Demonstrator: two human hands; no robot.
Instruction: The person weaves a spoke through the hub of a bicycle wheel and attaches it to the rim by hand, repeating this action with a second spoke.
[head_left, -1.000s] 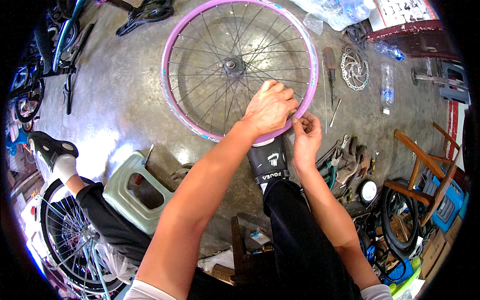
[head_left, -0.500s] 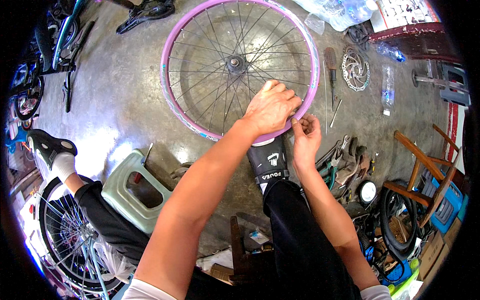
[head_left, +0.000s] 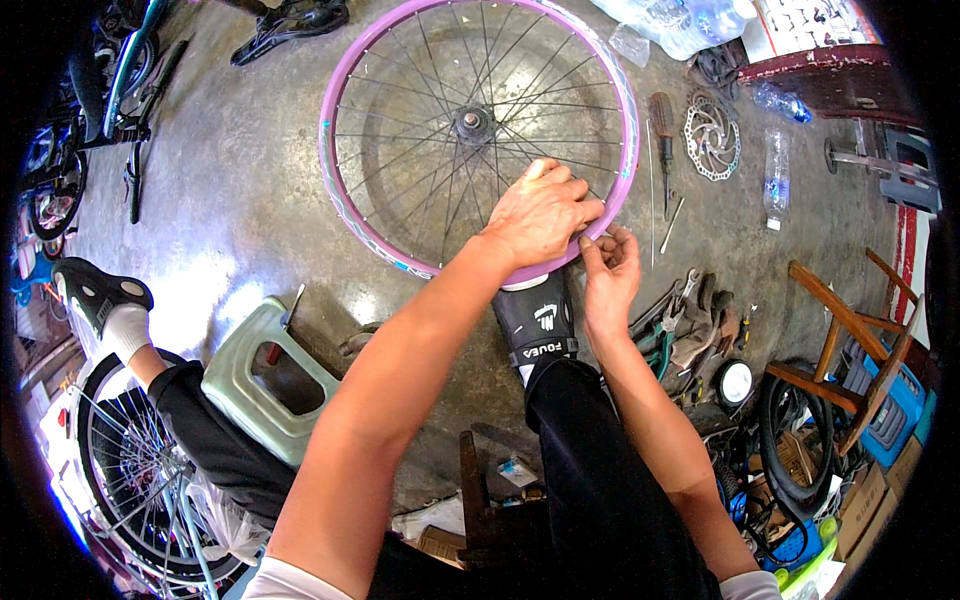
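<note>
A pink bicycle wheel rim (head_left: 345, 110) with thin metal spokes and a hub (head_left: 470, 125) lies flat on the concrete floor. My left hand (head_left: 540, 215) is laid palm down over the near right part of the rim, fingers curled on it. My right hand (head_left: 607, 265) is just beside it, fingertips pinched at the rim's outer edge; whatever they pinch is too small to make out. My black sandal and foot (head_left: 538, 320) sit right under the rim's near edge.
A screwdriver (head_left: 663, 125), a thin rod and a brake disc (head_left: 711, 136) lie right of the wheel, with plastic bottles (head_left: 776, 175) beyond. A pile of hand tools (head_left: 690, 320), a wooden stool (head_left: 840, 330), a green plastic stool (head_left: 265, 375) and another bicycle wheel (head_left: 130, 480) surround me.
Both hands stay on the same part of the rim. The fingers of my right hand shifted slightly at the rim's edge.
</note>
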